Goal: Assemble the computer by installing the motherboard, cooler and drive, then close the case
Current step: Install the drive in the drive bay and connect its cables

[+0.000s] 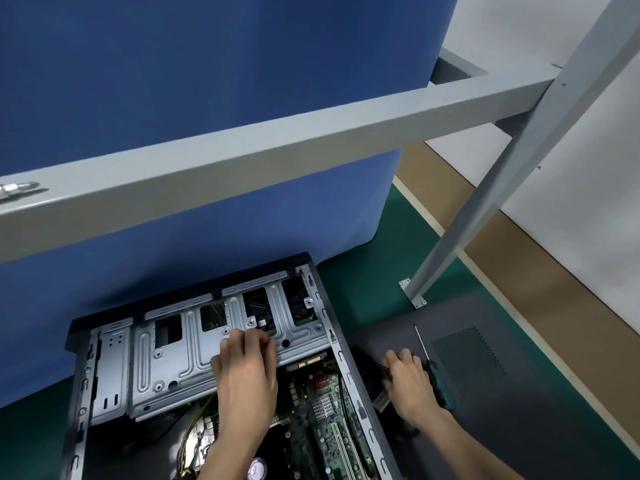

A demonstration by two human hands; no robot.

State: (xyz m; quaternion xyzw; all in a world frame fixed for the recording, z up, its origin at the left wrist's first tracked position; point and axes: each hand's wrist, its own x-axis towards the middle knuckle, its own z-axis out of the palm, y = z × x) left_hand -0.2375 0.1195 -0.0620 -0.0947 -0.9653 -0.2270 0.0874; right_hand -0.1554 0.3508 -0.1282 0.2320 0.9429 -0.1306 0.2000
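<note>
The open computer case is lying flat on the green-matted table at the lower centre of the frame. Its stamped, ribbed steel drive cage is covering the upper half, and the green motherboard with a small finned heatsink is showing below. The left hand is resting on the cage, its fingers bending down at a cutout; whether they are pinching anything cannot be told. At the lower right, the right hand is curling over something dark on the matte grey side panel, its grip unclear, just beside a green-handled screwdriver. A grey steel beam is crossing in front of a blue partition.
</note>
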